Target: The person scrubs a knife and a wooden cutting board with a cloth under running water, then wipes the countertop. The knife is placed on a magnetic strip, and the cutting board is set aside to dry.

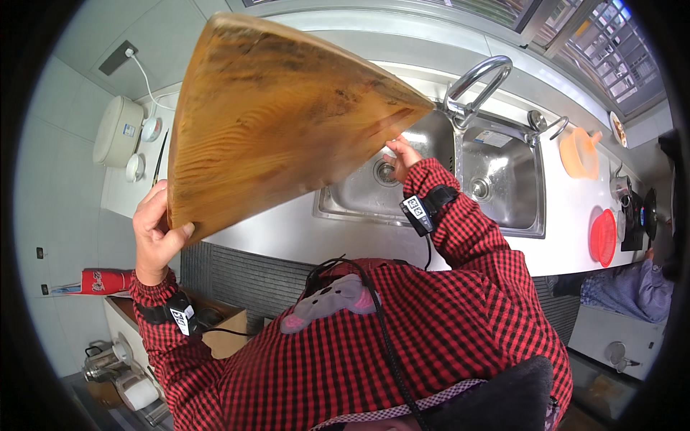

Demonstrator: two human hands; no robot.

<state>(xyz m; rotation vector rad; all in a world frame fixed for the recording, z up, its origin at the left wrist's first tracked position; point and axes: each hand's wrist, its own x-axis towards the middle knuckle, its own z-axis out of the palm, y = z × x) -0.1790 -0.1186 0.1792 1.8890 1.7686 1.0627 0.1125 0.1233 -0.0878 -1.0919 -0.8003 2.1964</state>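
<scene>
A large wooden board [269, 124], with dark stains along its far side, is held up tilted over the counter and the left part of the sink. My left hand [156, 231] grips its near left corner, the thumb lying on the face in view. At the board's right edge is my right hand [401, 156], its fingertips at or just under the edge; some of the fingers are hidden. Below that hand lies the left basin [356, 196] of the steel double sink. The curved chrome faucet [480, 81] rises just beyond the board's right corner.
Left on the counter are a cream lidded container [119, 132], small white bowls [135, 168] and chopsticks [160, 156]. Right of the sink stand an orange basin [579, 153] and a red basket [602, 237]. Another person's sleeve [649, 285] shows at far right, near the stove.
</scene>
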